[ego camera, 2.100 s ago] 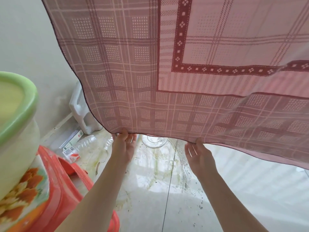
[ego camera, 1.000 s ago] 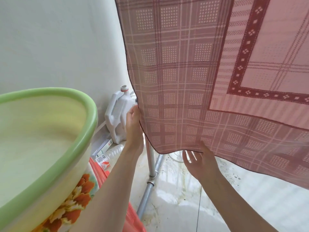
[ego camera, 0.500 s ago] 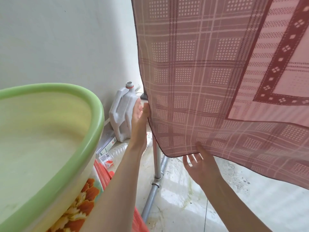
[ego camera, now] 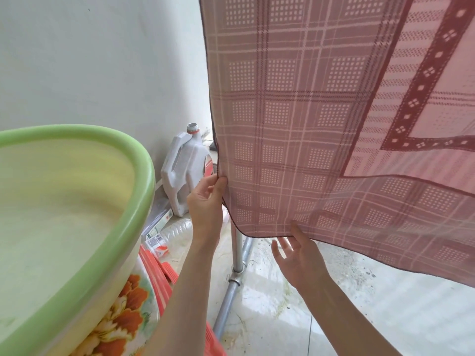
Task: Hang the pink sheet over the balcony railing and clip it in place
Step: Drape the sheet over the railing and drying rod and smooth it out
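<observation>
Pink sheet: checked cloth with a dark red border band, fills the upper right of the frame and hangs from above; its support lies out of view. Two seconds ago it spread across the whole top; now its left hem hangs near-vertical down the centre and the corner sags at lower centre. Judged: the cloth is already draped and is being drawn square along its left side. No clip in view, so clipping is not yet done.

Green basin: pale inside, lower left, on a flowered red support.

Metal post: upright, lower centre, below the sheet's corner, jointed to a slanted pipe.

White jug: uncapped, against the wall at centre, partly behind the left hand.

Left hand: pinches the left hem at centre, having climbed there from the bottom edge.

Right hand: palm up with fingers spread, fingertips touching the bottom hem from beneath; no grip shown.
</observation>
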The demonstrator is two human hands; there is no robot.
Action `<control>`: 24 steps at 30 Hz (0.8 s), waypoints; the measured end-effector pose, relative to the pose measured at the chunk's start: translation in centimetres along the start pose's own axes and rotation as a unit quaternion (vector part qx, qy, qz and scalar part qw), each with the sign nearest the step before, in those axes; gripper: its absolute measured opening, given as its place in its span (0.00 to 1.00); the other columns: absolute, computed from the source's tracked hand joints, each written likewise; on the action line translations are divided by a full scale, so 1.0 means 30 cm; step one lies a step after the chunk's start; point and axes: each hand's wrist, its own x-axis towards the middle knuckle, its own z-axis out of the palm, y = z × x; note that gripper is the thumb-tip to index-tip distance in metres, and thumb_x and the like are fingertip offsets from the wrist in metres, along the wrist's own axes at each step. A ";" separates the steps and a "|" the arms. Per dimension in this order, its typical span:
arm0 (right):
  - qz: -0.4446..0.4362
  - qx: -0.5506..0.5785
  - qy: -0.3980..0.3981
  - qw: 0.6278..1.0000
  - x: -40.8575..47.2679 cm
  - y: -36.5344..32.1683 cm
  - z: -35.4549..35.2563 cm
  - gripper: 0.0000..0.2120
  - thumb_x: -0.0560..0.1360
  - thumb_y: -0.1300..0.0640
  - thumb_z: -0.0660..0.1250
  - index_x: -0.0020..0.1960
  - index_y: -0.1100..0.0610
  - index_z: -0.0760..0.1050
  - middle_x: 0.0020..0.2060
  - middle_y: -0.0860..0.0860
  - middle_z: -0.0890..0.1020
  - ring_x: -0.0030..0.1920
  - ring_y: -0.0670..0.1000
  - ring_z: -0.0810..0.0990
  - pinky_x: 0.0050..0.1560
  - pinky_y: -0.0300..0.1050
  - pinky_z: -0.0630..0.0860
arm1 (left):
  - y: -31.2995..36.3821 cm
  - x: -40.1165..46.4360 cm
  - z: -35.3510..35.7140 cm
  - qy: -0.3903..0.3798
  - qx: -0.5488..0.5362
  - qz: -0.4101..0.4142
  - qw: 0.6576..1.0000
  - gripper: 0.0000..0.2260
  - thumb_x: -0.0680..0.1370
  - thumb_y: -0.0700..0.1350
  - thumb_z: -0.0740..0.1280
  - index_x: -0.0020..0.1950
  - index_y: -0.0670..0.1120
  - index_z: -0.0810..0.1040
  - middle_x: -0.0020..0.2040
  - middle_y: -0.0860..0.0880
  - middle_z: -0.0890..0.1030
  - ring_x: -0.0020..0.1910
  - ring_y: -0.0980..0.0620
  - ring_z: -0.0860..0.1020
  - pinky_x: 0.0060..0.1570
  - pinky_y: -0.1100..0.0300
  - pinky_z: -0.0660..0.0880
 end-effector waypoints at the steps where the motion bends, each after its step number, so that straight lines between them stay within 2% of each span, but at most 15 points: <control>1: 0.000 0.000 0.001 1.000 0.000 0.004 0.004 0.05 0.75 0.60 0.66 0.50 0.55 0.77 0.51 0.49 0.81 0.54 0.50 0.77 0.44 0.45 0.73 | 0.000 0.006 0.000 0.022 0.011 0.003 1.000 0.08 0.76 0.39 0.65 0.43 0.51 0.80 0.37 0.53 0.82 0.39 0.56 0.79 0.44 0.63 0.76; 5: 0.003 -0.017 -0.010 1.000 0.001 0.012 0.041 0.04 0.73 0.63 0.67 0.45 0.55 0.79 0.46 0.50 0.82 0.52 0.50 0.79 0.43 0.44 0.74 | 0.014 0.060 0.002 0.123 0.004 0.001 0.992 0.07 0.77 0.39 0.63 0.44 0.48 0.78 0.39 0.51 0.80 0.40 0.55 0.77 0.46 0.59 0.75; 8: 0.007 -0.005 0.004 1.000 -0.005 0.012 0.045 0.03 0.73 0.63 0.67 0.45 0.57 0.78 0.46 0.51 0.82 0.52 0.50 0.79 0.43 0.44 0.74 | 0.007 0.073 0.008 0.152 -0.004 -0.011 0.988 0.06 0.77 0.39 0.62 0.46 0.47 0.78 0.40 0.49 0.79 0.39 0.55 0.76 0.45 0.58 0.74; 11: 0.013 -0.043 0.018 0.999 -0.025 0.016 -0.007 0.03 0.75 0.61 0.66 0.48 0.57 0.78 0.47 0.51 0.81 0.51 0.51 0.79 0.44 0.45 0.74 | -0.019 0.040 0.026 0.135 -0.001 -0.035 0.990 0.06 0.77 0.39 0.63 0.47 0.48 0.77 0.39 0.52 0.79 0.37 0.58 0.76 0.42 0.62 0.73; 14: 0.040 -0.097 0.016 0.994 -0.044 0.023 -0.080 0.07 0.75 0.57 0.66 0.52 0.58 0.76 0.49 0.52 0.81 0.52 0.52 0.78 0.50 0.48 0.73 | -0.080 -0.019 0.028 0.070 -0.011 -0.079 0.994 0.09 0.77 0.40 0.63 0.56 0.41 0.76 0.47 0.46 0.79 0.44 0.54 0.75 0.48 0.60 0.72; 15: 0.047 -0.115 0.011 0.992 -0.049 0.020 -0.104 0.09 0.75 0.56 0.66 0.53 0.58 0.75 0.50 0.53 0.81 0.53 0.52 0.78 0.52 0.48 0.73 | -0.103 -0.040 0.022 0.059 -0.002 -0.090 0.994 0.09 0.77 0.40 0.63 0.57 0.41 0.76 0.48 0.46 0.79 0.45 0.54 0.75 0.49 0.59 0.71; 17: 0.059 -0.164 0.004 0.985 -0.069 0.003 -0.154 0.11 0.75 0.55 0.66 0.54 0.59 0.74 0.52 0.54 0.81 0.53 0.52 0.78 0.53 0.49 0.74 | -0.133 -0.074 0.008 0.068 0.026 -0.091 0.993 0.06 0.77 0.41 0.64 0.52 0.43 0.77 0.43 0.48 0.79 0.42 0.55 0.75 0.47 0.58 0.70; 20: 0.063 -0.273 0.017 0.960 -0.122 -0.055 -0.250 0.10 0.75 0.55 0.66 0.54 0.58 0.75 0.53 0.55 0.81 0.55 0.54 0.78 0.54 0.51 0.76 | -0.149 -0.106 -0.012 0.099 0.100 -0.058 0.988 0.02 0.77 0.42 0.64 0.48 0.44 0.75 0.38 0.49 0.77 0.40 0.52 0.74 0.46 0.54 0.71; 22: 0.055 -0.368 0.039 0.927 -0.175 -0.116 -0.323 0.09 0.75 0.53 0.66 0.53 0.57 0.75 0.53 0.55 0.81 0.55 0.53 0.79 0.55 0.50 0.75 | -0.154 -0.140 -0.010 0.127 0.128 -0.053 0.982 0.06 0.77 0.45 0.65 0.49 0.44 0.72 0.41 0.47 0.76 0.42 0.47 0.75 0.46 0.52 0.72; 24: 0.039 -0.463 0.064 0.883 -0.242 -0.189 -0.390 0.09 0.76 0.51 0.65 0.52 0.55 0.75 0.54 0.54 0.81 0.54 0.52 0.79 0.54 0.48 0.74 | -0.162 -0.216 0.005 0.147 0.135 -0.097 0.975 0.08 0.77 0.47 0.64 0.51 0.45 0.68 0.42 0.50 0.74 0.42 0.46 0.74 0.45 0.58 0.72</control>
